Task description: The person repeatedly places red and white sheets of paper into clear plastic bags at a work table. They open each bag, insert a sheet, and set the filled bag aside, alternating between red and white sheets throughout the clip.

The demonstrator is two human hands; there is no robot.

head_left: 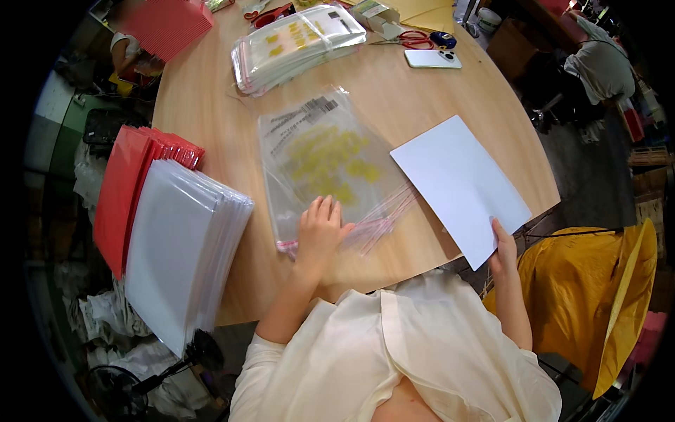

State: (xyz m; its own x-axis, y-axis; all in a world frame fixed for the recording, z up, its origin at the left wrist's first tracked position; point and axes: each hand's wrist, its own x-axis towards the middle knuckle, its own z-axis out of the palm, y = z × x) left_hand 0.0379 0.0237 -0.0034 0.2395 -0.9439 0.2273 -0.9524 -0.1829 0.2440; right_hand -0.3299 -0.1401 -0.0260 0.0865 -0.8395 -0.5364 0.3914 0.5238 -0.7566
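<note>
Flat on the table in front of me lies a clear plastic bag point(327, 158) with yellow print, a dark printed patch at its far end and a pink strip along its near edge. My left hand point(321, 228) rests on that near edge, fingers stretched over the plastic. To the right, my right hand point(503, 250) grips a plain white rectangular sheet point(457, 183) by its near right edge, the thumb on top and the other fingers hidden beneath. The sheet's far left corner reaches over pink-edged plastic strips point(387, 218) beside the bag.
At the left stand stacks of white plastic-wrapped sheets point(172, 235) and red ones point(119, 200). A banded bundle of clear bags point(299, 46), red-handled scissors point(415, 39) and a white phone point(433, 59) lie farther back. A yellow-draped chair point(569, 295) is at right; other people sit beyond the table.
</note>
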